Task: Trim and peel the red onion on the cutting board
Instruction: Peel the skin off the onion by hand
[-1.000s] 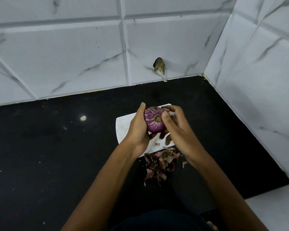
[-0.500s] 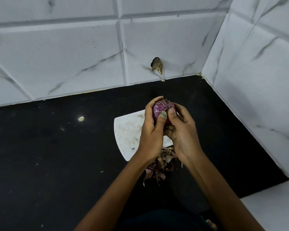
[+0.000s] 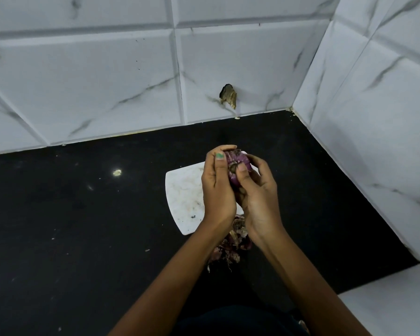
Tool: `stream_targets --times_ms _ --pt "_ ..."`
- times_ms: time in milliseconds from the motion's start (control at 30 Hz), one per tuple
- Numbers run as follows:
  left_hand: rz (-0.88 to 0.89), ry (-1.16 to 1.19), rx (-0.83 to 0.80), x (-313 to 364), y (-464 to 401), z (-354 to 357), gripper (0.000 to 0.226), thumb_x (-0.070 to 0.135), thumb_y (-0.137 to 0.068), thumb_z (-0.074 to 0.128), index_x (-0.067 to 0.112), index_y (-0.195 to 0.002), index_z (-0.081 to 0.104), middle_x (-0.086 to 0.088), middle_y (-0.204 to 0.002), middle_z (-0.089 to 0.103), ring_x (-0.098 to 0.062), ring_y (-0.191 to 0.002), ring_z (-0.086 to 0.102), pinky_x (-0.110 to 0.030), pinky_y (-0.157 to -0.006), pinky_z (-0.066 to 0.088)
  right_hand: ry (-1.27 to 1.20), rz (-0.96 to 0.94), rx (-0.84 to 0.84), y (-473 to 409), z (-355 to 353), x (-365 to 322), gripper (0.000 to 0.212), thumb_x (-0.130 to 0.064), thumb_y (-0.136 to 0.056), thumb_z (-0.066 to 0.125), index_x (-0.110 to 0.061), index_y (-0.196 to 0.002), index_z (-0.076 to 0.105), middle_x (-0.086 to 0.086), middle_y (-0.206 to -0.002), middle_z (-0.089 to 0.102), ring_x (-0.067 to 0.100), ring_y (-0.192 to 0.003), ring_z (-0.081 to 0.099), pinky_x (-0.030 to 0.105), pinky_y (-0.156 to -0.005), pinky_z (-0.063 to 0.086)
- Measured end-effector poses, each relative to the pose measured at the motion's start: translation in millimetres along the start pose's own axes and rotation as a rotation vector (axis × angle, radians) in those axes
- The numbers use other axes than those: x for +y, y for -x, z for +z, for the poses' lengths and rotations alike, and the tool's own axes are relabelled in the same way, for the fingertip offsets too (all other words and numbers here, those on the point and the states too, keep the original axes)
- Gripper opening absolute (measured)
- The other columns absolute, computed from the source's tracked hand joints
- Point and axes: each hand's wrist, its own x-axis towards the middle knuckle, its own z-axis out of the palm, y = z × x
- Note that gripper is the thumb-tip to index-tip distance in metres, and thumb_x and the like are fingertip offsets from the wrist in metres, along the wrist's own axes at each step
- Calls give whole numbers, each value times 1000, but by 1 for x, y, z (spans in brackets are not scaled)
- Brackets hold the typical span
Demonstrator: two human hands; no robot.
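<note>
Fingers of both hands curl round the red onion (image 3: 238, 163), which we hold above the far edge of the white cutting board (image 3: 183, 197): our left hand (image 3: 218, 190) wraps it from the side and our right hand (image 3: 258, 197) presses a thumb at its root end, each grip closed on the bulb. We read no writing on any surface. Peelings (image 3: 230, 243) lie at the board's near edge on the black table (image 3: 70, 226), which runs wide to the left, while tiled walls (image 3: 374, 117) close in behind and to the right.

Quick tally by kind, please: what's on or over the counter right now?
Red onion, held in both hands: 1
Hands, left and right: 2
White cutting board: 1
Pile of onion skins: 1
Total: 5
</note>
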Motion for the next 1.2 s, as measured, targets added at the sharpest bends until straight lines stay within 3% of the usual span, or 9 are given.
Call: stream_targets --times_ms 100,200,333,400,500,800,1033,1200 --pt "-97 39 59 1 -6 -3 41 28 -105 26 8 -107 62 1 -95 67 -4 -86 65 -19 -75 54 -20 -11 -8 3 1 2 31 -20 -92 55 -17 -123 52 6 -117 61 19 -104 66 29 -79 57" --pt "-147 74 33 3 -5 -5 45 33 -105 25 14 -109 65 0 -99 70 -12 -96 66 -23 -83 55 -87 14 -22 1 2 -2 21 -19 -94 52 -19 -115 54 5 -111 62 20 -97 67 24 -69 57" --pt "-68 48 -105 1 3 -7 37 26 -105 25 22 -130 52 -4 -124 62 -16 -111 62 -26 -93 51 -172 54 -11 -5 3 -8 18 -17 -95 51 -13 -112 56 7 -100 66 21 -85 69 26 -66 58" --pt "-34 -24 -192 -3 4 -10 38 25 -104 30 23 -141 39 -1 -133 54 -11 -118 57 -23 -96 48 -188 62 -8 -5 1 -9 21 -17 -96 50 -10 -115 55 7 -101 67 21 -87 69 26 -68 58" --pt "13 -120 -276 -8 5 -15 42 18 -102 37 23 -144 30 10 -129 48 8 -113 53 -11 -91 44 -226 93 -13 -5 -2 -8 22 -18 -96 49 -10 -116 55 6 -104 66 19 -93 68 25 -73 58" --pt "26 -90 -83 3 2 -6 21 15 -98 49 21 -118 48 8 -109 57 -4 -100 61 -27 -88 53 -86 -7 -54 -3 1 -2 17 -19 -95 50 -19 -111 57 1 -102 69 19 -97 69 28 -76 57" --pt "-4 51 73 12 -6 -2 4 15 -94 57 15 -93 53 6 -84 60 1 -75 59 -19 -72 50 -51 -64 -142 1 2 3 30 -30 -85 53 -21 -114 53 6 -111 66 16 -101 67 29 -80 56" --pt "-55 96 187 12 -16 -1 26 21 -100 46 15 -75 48 5 -68 54 -3 -61 50 -21 -60 46 -8 -124 -122 3 6 9 21 -21 -90 55 -32 -106 54 4 -111 64 19 -103 65 33 -82 56"
